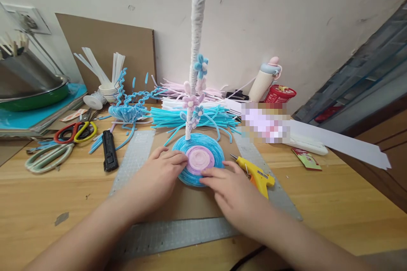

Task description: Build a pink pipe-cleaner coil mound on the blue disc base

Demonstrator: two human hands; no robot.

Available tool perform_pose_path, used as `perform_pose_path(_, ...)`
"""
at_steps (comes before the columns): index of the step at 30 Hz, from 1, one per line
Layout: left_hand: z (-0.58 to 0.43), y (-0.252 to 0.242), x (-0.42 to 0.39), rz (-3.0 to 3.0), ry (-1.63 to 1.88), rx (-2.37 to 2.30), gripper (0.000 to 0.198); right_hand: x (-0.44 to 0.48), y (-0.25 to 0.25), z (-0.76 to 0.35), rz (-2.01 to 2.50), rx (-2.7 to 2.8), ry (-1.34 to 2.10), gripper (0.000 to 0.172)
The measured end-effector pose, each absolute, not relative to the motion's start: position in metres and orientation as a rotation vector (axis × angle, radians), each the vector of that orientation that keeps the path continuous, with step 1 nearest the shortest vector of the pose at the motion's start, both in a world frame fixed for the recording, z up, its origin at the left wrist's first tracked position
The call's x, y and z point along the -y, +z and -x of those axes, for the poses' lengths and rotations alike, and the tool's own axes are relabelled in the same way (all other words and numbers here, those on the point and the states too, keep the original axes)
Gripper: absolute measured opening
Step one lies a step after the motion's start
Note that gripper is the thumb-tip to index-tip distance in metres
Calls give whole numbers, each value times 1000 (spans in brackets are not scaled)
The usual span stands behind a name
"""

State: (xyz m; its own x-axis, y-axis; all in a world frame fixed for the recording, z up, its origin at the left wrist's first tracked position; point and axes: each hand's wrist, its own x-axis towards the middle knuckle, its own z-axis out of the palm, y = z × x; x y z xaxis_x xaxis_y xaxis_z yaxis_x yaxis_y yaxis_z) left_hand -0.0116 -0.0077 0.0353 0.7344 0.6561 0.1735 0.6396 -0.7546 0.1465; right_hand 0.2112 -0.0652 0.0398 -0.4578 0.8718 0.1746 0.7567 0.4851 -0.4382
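A round base (213, 146) of coiled blue pipe cleaners lies on a sheet of brown cardboard (190, 207), with a pale pink and lilac coiled disc (201, 159) at its middle. From its back edge rises an upright post (197, 29) wrapped in white, bearing blue and lilac fuzzy flowers (190, 101). My left hand (165, 165) rests on the base's left side, its outstretched fingertips touching the lilac edge. My right hand (233, 184) lies over the front right, fingers spread, with fingertips at the disc's lower edge. Neither hand grips anything visible.
A yellow glue gun (259, 175) lies right of the base. Blue pipe cleaners (165, 117) are heaped behind it. On the left are a black box cutter (110, 152), scissors (49, 159) and a curly blue piece (129, 112). A bottle (262, 82) stands near the wall.
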Motion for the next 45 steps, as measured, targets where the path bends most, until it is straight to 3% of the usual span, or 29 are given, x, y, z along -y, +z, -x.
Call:
perform_pose_path(4,9,40,9,-2823,288,-1083,40,32,53,-230,1324,2241,465,45)
perform_pose_path(10,8,45,10,-2800,272,-1076,45,-15,44,-225,905,2575,589,47)
perform_pose_path(20,8,43,10,-2788,259,-1081,43,-29,40,-215,1026,2592,637,25)
perform_pose_path(24,8,44,10,-2770,223,-1091,41,-33,40,-221,1047,2644,757,41)
perform_pose_path(36,7,45,12,-2753,207,-1098,41,-45,35,-232,994,2688,911,68)
perform_pose_path(45,6,44,9,-2779,231,-1077,38,-41,34,-233,997,2793,836,71)
